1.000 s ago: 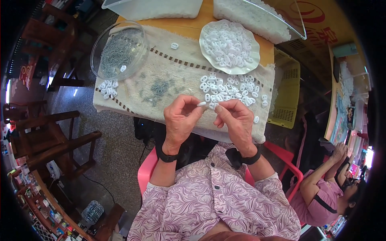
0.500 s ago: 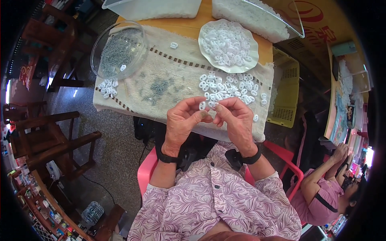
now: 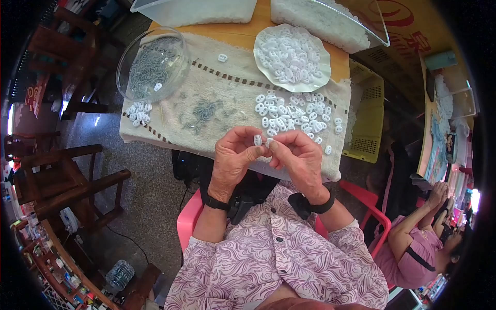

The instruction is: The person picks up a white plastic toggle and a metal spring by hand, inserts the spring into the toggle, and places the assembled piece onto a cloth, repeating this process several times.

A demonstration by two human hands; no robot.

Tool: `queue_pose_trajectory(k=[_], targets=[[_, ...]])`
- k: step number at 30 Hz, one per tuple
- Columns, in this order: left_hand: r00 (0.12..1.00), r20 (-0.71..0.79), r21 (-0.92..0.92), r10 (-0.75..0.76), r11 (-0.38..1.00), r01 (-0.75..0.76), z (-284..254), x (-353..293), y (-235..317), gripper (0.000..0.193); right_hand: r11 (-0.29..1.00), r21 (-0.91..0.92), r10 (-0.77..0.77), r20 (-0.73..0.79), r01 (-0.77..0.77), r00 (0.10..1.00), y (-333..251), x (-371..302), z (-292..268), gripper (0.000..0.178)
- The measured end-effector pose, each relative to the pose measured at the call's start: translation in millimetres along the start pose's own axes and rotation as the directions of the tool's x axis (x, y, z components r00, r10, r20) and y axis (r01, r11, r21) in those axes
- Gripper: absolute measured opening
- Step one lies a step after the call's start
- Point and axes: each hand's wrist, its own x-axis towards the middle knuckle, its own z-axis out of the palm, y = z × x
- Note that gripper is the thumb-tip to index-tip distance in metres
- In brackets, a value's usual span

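Note:
Over the near edge of the cloth my two hands meet, fingertips almost touching. My left hand [image 3: 233,160] is closed, with a white two-hole plastic piece [image 3: 257,140] standing up between its fingers. My right hand [image 3: 304,163] pinches another small white piece [image 3: 269,141], partly covered by the fingertips, right beside the first. Just beyond them spreads a loose pile of white two-hole pieces [image 3: 281,111]. A heap of thin grey metal bits, perhaps small springs [image 3: 205,110], lies on the cloth to the left of the pile.
A scalloped plate [image 3: 324,82] heaped with white pieces and a clear round bowl [image 3: 121,77] of grey bits stand farther back. Clear bins [image 3: 196,11] line the far edge. A yellow crate [image 3: 372,139] is at right, near a seated person [image 3: 408,248]. Wooden chairs [image 3: 77,191] stand left.
Both hands have shifted slightly left. The right-hand piece has come closer to the left-hand one, and the left-hand piece has turned more edge-on.

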Motion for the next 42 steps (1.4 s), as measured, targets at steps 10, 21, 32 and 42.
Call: queue_pose_trajectory(k=[10, 21, 32, 42], targets=[[1.000, -0.004, 0.045, 0.017, 0.999, -0.017, -2, -2, -2, 0.031, 0.985, -0.089, -0.150, -0.016, 0.148, 0.989, 6, -1, 3, 0.006], [0.998, -0.050, 0.273, 0.036, 0.962, -0.021, 2, -5, 7, 0.032, 0.969, -0.174, -0.179, 0.000, 0.176, 0.984, 5, 0, 3, 0.005], [0.998, -0.055, 0.344, 0.020, 0.939, 0.001, 6, -5, 12, 0.030, 0.978, -0.167, -0.125, 0.001, 0.124, 0.992, 3, 0, 2, 0.006], [0.998, -0.044, 0.426, 0.042, 0.905, -0.019, 7, -7, 11, 0.031, 0.988, -0.141, -0.065, -0.001, 0.065, 0.998, 1, 0, 3, 0.007]])
